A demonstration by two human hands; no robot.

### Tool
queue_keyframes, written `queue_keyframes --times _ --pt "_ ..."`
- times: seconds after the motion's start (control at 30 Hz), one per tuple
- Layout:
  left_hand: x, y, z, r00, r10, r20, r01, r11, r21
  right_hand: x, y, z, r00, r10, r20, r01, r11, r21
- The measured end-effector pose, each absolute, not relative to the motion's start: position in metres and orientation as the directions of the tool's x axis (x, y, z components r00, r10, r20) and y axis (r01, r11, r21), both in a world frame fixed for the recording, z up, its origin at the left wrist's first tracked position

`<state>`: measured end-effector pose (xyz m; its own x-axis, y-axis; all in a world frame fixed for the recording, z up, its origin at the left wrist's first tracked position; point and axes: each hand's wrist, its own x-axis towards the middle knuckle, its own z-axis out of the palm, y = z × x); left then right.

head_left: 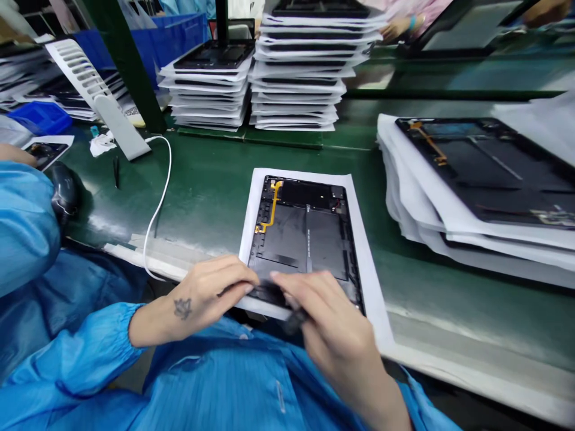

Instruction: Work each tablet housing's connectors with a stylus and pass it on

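Blue smock [224, 383], cut off below. Left hand [215, 284] and right hand [335, 314] slightly apart over the near edge of the black panel [291, 233], hiding part; fingertips blurred, I cannot tell their grip. Green bench [395, 281] shows between panel and right stack [476, 173]; far tall stack [305, 78] cropped above.

Before me, the opened black tablet housing [294, 233] lay flat, insides up, on a white sheet [374, 305], its yellow flex cable [273, 208] along the left side; my right hand [335, 317] held a blurred dark object [294, 321].
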<state>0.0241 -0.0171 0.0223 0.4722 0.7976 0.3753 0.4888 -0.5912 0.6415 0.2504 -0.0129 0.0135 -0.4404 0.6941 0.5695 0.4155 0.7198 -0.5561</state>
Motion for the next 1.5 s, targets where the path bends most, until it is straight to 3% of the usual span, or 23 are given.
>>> queue_keyframes --times 0.17,0.53,0.93,1.07,1.2,1.5 --pt "0.025 -0.019 0.021 0.451 0.803 0.389 0.505 -0.589 0.631 0.229 -0.004 0.009 -0.536 0.634 0.557 0.485 0.772 -0.411" --pt "0.027 -0.024 0.012 0.266 0.822 0.504 0.537 -0.560 0.631 0.226 -0.003 0.004 -0.496 0.681 0.539 0.457 0.732 -0.505" --pt "0.028 -0.024 0.016 0.262 0.877 0.404 0.552 -0.479 0.682 0.223 -0.005 0.006 -0.489 0.676 0.551 0.470 0.737 -0.486" --pt "0.025 -0.023 0.020 0.322 0.848 0.420 0.604 -0.526 0.599 0.228 -0.006 0.007 -0.482 0.656 0.581 0.467 0.753 -0.463" --pt "0.020 -0.021 0.021 0.453 0.770 0.448 0.649 -0.630 0.426 0.236 -0.008 0.003 -0.524 0.610 0.595 0.420 0.793 -0.442" --pt "0.016 -0.018 0.027 0.626 0.688 0.366 0.689 -0.708 0.152 0.235 -0.008 0.002 -0.584 0.574 0.574 0.474 0.815 -0.333"
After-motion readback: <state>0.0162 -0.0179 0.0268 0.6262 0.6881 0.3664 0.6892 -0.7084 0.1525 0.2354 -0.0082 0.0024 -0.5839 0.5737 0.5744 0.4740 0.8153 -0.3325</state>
